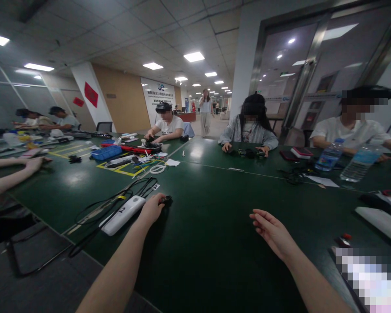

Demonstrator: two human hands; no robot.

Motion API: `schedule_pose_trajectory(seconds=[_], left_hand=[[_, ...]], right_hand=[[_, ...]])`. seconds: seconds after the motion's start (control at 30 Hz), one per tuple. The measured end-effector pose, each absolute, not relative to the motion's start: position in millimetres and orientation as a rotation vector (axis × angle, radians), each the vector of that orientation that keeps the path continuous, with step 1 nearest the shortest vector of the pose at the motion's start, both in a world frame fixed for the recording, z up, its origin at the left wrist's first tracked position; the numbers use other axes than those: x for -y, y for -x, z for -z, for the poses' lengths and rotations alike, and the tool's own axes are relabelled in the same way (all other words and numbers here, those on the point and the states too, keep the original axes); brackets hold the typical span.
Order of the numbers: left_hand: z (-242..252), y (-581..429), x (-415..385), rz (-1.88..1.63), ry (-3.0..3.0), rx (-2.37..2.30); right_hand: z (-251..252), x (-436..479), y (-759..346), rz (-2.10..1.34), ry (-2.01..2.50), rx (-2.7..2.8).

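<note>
My left hand [152, 209] rests on the green table with its fingers closed on a small dark object [166, 200]; its exact kind is too dim to make out. Just left of that wrist lies a white power bank [124, 216] marked "2", with black cables [112, 198] running beside it. Over the right side of the tabletop, my right hand [272, 232] holds nothing, its fingers stretched out and lightly bent. A wide stretch of green table [211, 226] lies between the two hands.
Ahead on the left are a blue basket [106, 152], a white coiled cable [157, 169] and yellow tape. At right stand two water bottles [361, 161], near a white box [379, 224] and a blurred screen [371, 278]. Several people sit around the table.
</note>
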State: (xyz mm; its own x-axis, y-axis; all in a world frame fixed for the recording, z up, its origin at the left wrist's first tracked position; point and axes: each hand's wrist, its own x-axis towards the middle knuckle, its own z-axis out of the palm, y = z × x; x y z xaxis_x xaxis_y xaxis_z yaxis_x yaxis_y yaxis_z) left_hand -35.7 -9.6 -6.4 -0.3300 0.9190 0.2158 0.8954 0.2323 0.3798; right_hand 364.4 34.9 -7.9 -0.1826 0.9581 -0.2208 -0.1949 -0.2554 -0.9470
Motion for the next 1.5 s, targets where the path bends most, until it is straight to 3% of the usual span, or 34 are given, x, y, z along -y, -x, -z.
schedule_pose_trajectory(seconds=[0.77, 1.27, 1.5], left_hand=[[-1, 36, 13, -0.558, -1.676, -2.513], [-9, -149, -3, -0.577, -2.108, -1.681], [-9, -167, 11, -0.575, -2.11, -1.459]], right_hand=[[0, -25, -361, -1.582, 1.073, 1.069], [-1, -22, -358, -1.508, 1.111, 1.137], [-7, -20, -358, -1.11, 1.279, 1.599]])
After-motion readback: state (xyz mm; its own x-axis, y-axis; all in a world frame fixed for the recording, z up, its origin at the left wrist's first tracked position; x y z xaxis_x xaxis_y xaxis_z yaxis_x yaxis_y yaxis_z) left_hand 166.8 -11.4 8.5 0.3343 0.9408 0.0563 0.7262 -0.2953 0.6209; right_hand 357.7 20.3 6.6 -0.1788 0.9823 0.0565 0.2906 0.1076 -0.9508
